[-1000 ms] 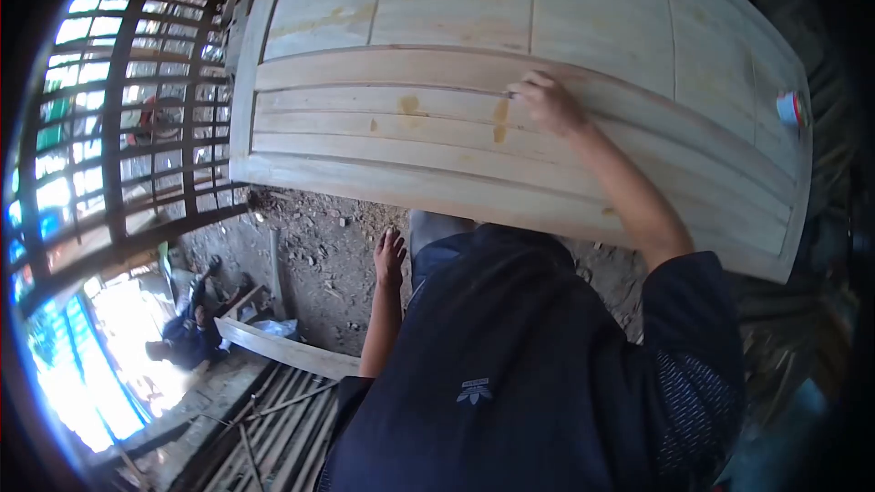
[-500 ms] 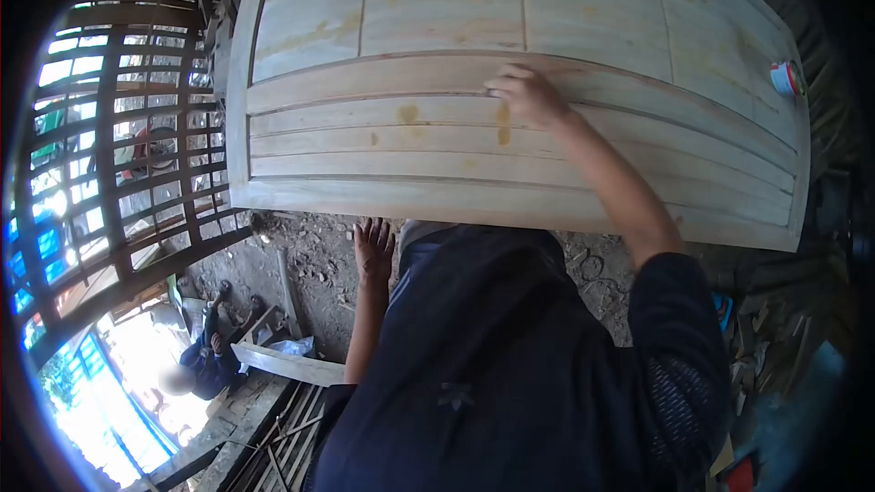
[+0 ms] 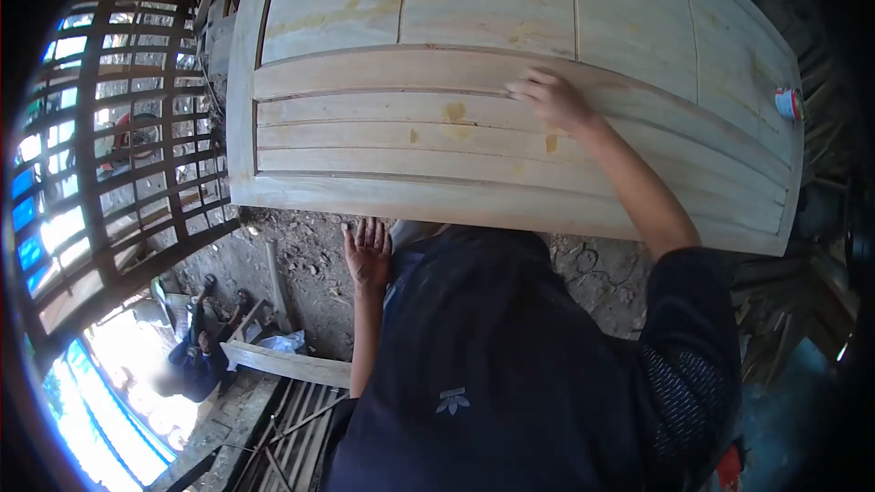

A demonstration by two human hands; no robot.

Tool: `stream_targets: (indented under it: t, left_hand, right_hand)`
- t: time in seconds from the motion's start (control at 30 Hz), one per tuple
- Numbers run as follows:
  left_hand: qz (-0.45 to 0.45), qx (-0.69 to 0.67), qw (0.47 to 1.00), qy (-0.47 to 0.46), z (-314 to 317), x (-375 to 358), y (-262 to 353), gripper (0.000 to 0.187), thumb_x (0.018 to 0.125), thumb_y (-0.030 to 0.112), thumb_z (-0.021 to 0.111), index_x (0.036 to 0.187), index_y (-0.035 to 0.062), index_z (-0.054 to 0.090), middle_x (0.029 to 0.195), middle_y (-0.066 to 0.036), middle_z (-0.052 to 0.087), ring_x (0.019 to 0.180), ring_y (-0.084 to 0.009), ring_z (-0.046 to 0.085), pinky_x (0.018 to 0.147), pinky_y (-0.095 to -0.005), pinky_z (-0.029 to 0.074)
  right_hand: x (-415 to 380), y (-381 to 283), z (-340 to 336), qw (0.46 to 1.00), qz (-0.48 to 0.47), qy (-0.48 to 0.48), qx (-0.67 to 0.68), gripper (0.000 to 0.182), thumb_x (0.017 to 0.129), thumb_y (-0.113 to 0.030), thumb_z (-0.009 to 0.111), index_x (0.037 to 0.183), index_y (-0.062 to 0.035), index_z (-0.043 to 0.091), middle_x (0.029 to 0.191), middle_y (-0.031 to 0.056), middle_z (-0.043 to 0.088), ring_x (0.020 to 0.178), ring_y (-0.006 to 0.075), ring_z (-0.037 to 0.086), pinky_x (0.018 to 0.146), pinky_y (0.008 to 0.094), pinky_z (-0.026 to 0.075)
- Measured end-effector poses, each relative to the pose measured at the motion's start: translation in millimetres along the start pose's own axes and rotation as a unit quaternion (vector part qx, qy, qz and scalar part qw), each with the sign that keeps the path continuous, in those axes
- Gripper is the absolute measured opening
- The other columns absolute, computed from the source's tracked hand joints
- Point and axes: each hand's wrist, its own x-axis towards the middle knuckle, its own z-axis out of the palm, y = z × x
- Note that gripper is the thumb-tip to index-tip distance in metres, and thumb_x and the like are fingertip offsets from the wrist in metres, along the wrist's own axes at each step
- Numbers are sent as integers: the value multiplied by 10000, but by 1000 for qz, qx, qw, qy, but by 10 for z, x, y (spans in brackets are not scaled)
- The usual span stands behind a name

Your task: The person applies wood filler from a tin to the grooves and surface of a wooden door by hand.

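A large pale wooden door (image 3: 365, 191) with grooved panels and yellowish-brown patches lies flat before me. My right hand (image 3: 554, 102) is over its middle rail, the fingers closed with their tips down at the rail's lower groove. Something small and pale seems pinched at the fingertips; I cannot tell what it is. Low beside my body, my left hand (image 3: 367, 257) hangs just below the door's near edge, palm showing, fingers stretched out and thumb apart, holding nothing.
A small red-and-white can (image 3: 788, 104) stands at the door's right end. To the left rises a slatted wooden lattice (image 3: 100, 146). Another person (image 3: 199, 364) sits at lower left near a pale plank (image 3: 287, 364). Dirt ground (image 3: 310, 282) shows below the door.
The camera view has shifted, so the door appears moved. Against the door's patches, my right hand has slid a little left along the rail. My left thumb now stands apart from the fingers.
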Motion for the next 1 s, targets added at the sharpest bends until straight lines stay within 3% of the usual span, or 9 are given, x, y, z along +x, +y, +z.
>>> stream_targets:
  t: [0.13, 0.17, 0.3, 0.43, 0.57, 0.63, 0.77, 0.83, 1.0]
  left_hand:
    - [43, 22, 999, 20, -109, 2, 21, 657, 1036, 575, 521, 1498, 110, 491, 1521, -69, 545, 1372, -249, 536, 1114, -439, 463]
    - [26, 6, 999, 46, -87, 6, 23, 669, 1037, 576, 514, 1515, 110, 474, 1538, -70, 527, 1391, -248, 518, 1121, -438, 455]
    - [8, 26, 997, 72, 47, 73, -50, 687, 1042, 578, 491, 1548, 115, 440, 1572, -76, 490, 1440, -249, 468, 1153, -436, 411]
    - [39, 47, 997, 48, 172, 69, -96, 664, 1045, 567, 497, 1534, 119, 454, 1563, -75, 503, 1429, -240, 481, 1134, -425, 415]
    - [28, 44, 996, 72, 148, 106, -208, 662, 1050, 572, 483, 1521, 107, 463, 1560, -87, 497, 1420, -251, 488, 1124, -442, 434]
    - [-3, 25, 996, 81, 177, 127, -277, 681, 1058, 583, 445, 1537, 99, 438, 1582, -104, 465, 1450, -266, 448, 1160, -447, 401]
    - [37, 32, 997, 60, 262, 133, -308, 707, 1035, 623, 473, 1510, 100, 466, 1515, -89, 533, 1398, -261, 503, 1121, -443, 429]
    - [40, 33, 997, 59, 229, 106, -332, 711, 1033, 627, 472, 1509, 99, 467, 1515, -89, 533, 1398, -261, 502, 1117, -444, 434]
    - [-15, -30, 997, 66, 208, 98, -399, 729, 1036, 644, 436, 1514, 93, 462, 1520, -83, 530, 1396, -264, 500, 1121, -439, 427]
  right_hand:
    - [27, -25, 29, 998, 49, -19, 21, 179, 924, -70, 652, 1062, -101, 764, 948, 82, 687, 923, 290, 690, 777, 421, 564]
    - [221, -113, 275, 997, 11, 41, 58, 174, 896, -56, 657, 1026, -104, 760, 937, 82, 683, 909, 287, 689, 768, 414, 565]
    - [542, -294, 413, 997, -61, 25, -40, 103, 841, -32, 657, 896, -95, 716, 850, 88, 634, 869, 291, 676, 787, 412, 587]
    - [-106, 25, -163, 998, -37, -13, -53, 113, 837, -41, 698, 946, -64, 719, 882, 90, 653, 833, 295, 677, 746, 419, 569]
    - [346, -175, 345, 1000, -10, 15, -14, 107, 865, -32, 689, 958, -67, 729, 872, 86, 647, 811, 275, 675, 739, 409, 573]
    - [509, -206, 458, 995, -75, -14, -60, 120, 899, -53, 681, 1000, -72, 743, 873, 83, 651, 815, 273, 677, 732, 406, 575]
    - [-147, 64, -322, 992, -96, 1, -86, 133, 911, -36, 654, 1006, -67, 743, 887, 88, 663, 829, 283, 685, 726, 410, 580]
    - [-282, 90, -415, 997, -41, -17, -59, 148, 903, -29, 646, 1010, -62, 742, 901, 93, 669, 837, 304, 687, 723, 426, 578]
    - [473, -175, 485, 997, -71, 31, -17, 126, 921, -107, 682, 1025, -74, 745, 925, 98, 680, 846, 316, 687, 733, 436, 577]
